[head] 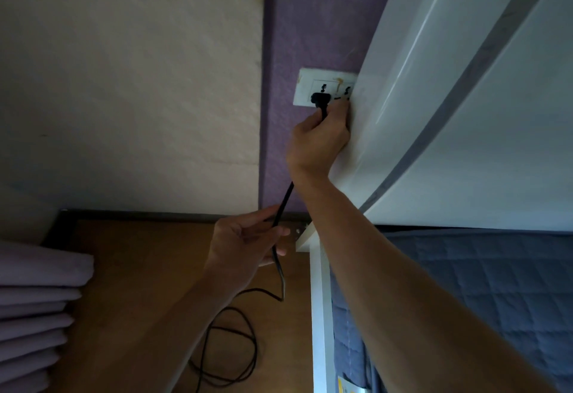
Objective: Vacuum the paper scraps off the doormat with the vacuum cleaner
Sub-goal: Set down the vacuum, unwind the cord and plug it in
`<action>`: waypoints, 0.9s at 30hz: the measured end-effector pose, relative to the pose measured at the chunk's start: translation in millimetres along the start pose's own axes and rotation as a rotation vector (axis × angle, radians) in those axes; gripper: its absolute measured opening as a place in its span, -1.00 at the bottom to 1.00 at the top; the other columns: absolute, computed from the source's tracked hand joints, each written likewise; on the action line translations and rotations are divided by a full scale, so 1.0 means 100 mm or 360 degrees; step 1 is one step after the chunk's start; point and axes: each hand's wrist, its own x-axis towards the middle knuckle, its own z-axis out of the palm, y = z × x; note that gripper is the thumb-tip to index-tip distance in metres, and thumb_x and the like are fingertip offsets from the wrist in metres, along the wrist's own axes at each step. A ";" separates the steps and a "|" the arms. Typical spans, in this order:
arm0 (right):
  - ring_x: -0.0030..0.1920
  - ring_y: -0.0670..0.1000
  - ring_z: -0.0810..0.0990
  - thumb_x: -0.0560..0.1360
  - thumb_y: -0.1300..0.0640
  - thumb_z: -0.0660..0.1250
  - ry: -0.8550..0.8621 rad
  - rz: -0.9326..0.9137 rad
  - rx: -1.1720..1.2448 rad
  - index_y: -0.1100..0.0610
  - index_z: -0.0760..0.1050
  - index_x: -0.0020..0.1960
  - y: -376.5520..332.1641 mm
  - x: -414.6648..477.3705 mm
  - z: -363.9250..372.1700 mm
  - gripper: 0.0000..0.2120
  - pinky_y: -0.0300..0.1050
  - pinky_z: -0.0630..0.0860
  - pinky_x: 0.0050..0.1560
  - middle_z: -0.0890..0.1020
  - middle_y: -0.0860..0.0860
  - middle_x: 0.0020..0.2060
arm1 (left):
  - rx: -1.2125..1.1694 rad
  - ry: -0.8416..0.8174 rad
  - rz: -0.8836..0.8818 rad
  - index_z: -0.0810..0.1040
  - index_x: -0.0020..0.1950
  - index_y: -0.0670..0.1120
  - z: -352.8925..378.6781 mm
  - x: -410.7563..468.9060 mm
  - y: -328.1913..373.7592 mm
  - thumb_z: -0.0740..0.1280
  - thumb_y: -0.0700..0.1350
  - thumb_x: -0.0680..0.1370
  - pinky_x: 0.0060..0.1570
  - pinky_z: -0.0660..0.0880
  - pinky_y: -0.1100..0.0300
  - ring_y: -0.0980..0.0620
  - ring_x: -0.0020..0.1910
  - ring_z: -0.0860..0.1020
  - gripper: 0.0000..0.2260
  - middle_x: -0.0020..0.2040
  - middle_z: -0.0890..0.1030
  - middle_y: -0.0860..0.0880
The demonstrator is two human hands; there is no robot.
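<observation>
A black plug point(319, 99) sits in the left socket of a white wall outlet point(305, 87) on the purple wall strip. My right hand point(319, 138) grips the black cord just below the plug. My left hand point(245, 242) holds the same cord point(283, 203) lower down, between thumb and fingers. The rest of the cord lies in loops point(229, 346) on the wooden floor. The vacuum cleaner, the doormat and the paper scraps are out of view.
A white headboard point(465, 98) and a bed with a blue quilted cover point(496, 299) fill the right side, right up against the outlet. A stack of folded lilac cloths point(34, 309) lies at the lower left. A cream wall point(124, 82) is on the left.
</observation>
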 end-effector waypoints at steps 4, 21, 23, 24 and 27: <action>-0.04 0.21 0.64 0.54 0.43 0.21 -0.0060 -0.0003 -0.0019 0.43 0.47 0.03 -0.03 0.00 -0.04 -0.88 -0.05 0.59 0.02 0.62 0.30 -0.10 | 0.0076 0.0009 0.0029 0.64 0.08 0.06 -0.03 0.01 -0.01 0.38 -0.32 0.53 -0.26 0.65 0.20 0.06 -0.30 0.70 -0.71 -0.14 0.75 -0.02; 0.44 0.28 0.30 0.55 -0.06 0.35 -0.1343 -0.0002 -0.1073 0.29 -0.05 0.57 -0.53 0.03 -0.68 -0.16 0.11 0.36 0.37 0.18 0.29 0.49 | 0.0887 -0.0011 0.0218 0.51 0.26 0.15 -0.44 -0.31 0.45 0.53 -0.05 0.46 0.14 0.54 0.19 0.12 0.13 0.58 -0.58 0.14 0.59 0.10; 0.48 0.30 0.22 0.53 -0.10 0.36 -0.1476 -0.0093 -0.1164 0.23 -0.12 0.58 -0.71 0.09 -0.81 -0.10 0.16 0.32 0.40 0.09 0.27 0.53 | 0.1122 0.0034 0.0208 0.40 0.42 0.09 -0.57 -0.41 0.65 0.51 0.04 0.46 0.12 0.47 0.22 0.10 0.22 0.48 -0.43 0.26 0.50 0.07; 0.49 0.30 0.20 0.53 -0.11 0.37 -0.1536 -0.0133 -0.1184 0.21 -0.14 0.59 -0.82 0.12 -0.88 -0.08 0.19 0.33 0.40 0.07 0.26 0.53 | 0.1214 0.0051 0.0216 0.37 0.45 0.08 -0.64 -0.47 0.76 0.50 0.06 0.47 0.11 0.45 0.22 0.10 0.22 0.46 -0.41 0.28 0.49 0.06; 0.52 0.28 0.15 0.52 -0.13 0.37 -0.1710 -0.0264 -0.1198 0.16 -0.16 0.59 -1.13 0.21 -1.09 -0.07 0.22 0.36 0.38 0.04 0.22 0.56 | 0.1429 0.0092 0.0210 0.30 0.49 0.08 -0.88 -0.69 1.13 0.46 0.11 0.48 0.27 0.45 0.09 0.01 0.30 0.44 -0.36 0.35 0.48 -0.01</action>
